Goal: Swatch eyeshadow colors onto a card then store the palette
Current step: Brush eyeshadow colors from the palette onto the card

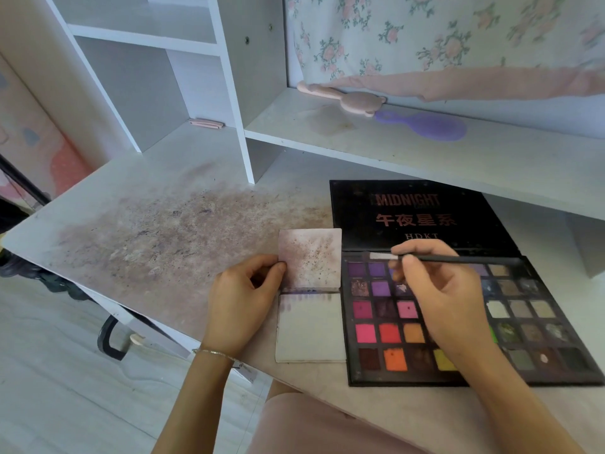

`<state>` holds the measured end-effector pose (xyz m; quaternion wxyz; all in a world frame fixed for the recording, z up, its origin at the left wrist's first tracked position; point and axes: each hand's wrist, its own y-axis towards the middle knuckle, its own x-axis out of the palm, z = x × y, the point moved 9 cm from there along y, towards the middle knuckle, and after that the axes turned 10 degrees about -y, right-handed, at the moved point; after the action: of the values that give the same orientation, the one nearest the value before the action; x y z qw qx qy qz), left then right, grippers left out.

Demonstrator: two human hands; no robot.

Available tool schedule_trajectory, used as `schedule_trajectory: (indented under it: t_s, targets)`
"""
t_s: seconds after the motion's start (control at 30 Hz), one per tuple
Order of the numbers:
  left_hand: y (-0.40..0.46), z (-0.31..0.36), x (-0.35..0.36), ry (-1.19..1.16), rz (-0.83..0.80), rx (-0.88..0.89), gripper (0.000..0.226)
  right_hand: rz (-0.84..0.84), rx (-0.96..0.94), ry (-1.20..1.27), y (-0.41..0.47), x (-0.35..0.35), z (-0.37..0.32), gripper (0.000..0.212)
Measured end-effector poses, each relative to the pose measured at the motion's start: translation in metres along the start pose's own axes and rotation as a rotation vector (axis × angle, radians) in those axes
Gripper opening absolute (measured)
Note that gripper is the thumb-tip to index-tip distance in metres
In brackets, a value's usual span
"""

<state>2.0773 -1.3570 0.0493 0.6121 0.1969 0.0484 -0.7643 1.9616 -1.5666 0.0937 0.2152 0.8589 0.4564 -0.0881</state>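
Palette [458, 322] lies open on the worktop [163, 224], lid flat behind w/ "MIDNIGHT" lettering, pans running purple, pink, red, orange, yellow, then muted browns/greys. Right hand [448, 299] hovers over the palette, grip pinched round a thin black applicator [458, 258], white tip pointing toward the card. Left hand [242, 299], just left of the palette, pinches the edge of the upper card flap [309, 257], already speckled and smudged; lower card [311, 329] touches the palette's left side, faint purple marks along its top.

Risks, as I judge: loose pigment dropping from the tip onto clean card; right wrist brushing pans and smearing shades; flap slipping from the pinch mid-stroke. Worktop left of the palette is stained w/ powder.
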Motion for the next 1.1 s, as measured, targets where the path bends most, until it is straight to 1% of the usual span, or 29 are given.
schedule_trajectory:
  t_s: [0.1, 0.23, 0.43, 0.57, 0.77, 0.87, 0.97, 1.1]
  targets:
    - [0.000, 0.002, 0.000, 0.003, -0.006, 0.003, 0.026, 0.038, -0.003, -0.102, -0.001, -0.017, 0.007, 0.033]
    - [-0.001, 0.004, 0.001, -0.001, -0.008, 0.006, 0.026, 0.010, -0.016, -0.298, -0.003, -0.029, 0.017, 0.032]
    - [-0.001, 0.002, 0.002, 0.007, -0.020, 0.002, 0.015, -0.027, 0.078, -0.300, 0.000, -0.031, 0.036, 0.022]
    - [-0.001, 0.000, 0.002, 0.006, -0.015, -0.008, 0.016, -0.068, 0.045, -0.339, 0.000, -0.024, 0.032, 0.021]
    - [-0.001, 0.000, 0.002, 0.009, -0.021, -0.002, 0.012, -0.168, 0.038, -0.384, -0.002, -0.015, 0.035, 0.018]
    - [-0.001, 0.001, 0.002, 0.005, -0.019, -0.003, 0.016, -0.153, 0.024, -0.418, -0.002, -0.017, 0.034, 0.018]
    - [0.000, 0.001, 0.002, -0.005, -0.014, -0.011, 0.022, -0.107, 0.011, -0.384, 0.000, -0.020, 0.030, 0.019]
    - [0.000, 0.001, 0.002, 0.000, -0.015, -0.007, 0.018, -0.161, 0.016, -0.397, -0.001, -0.014, 0.032, 0.018]
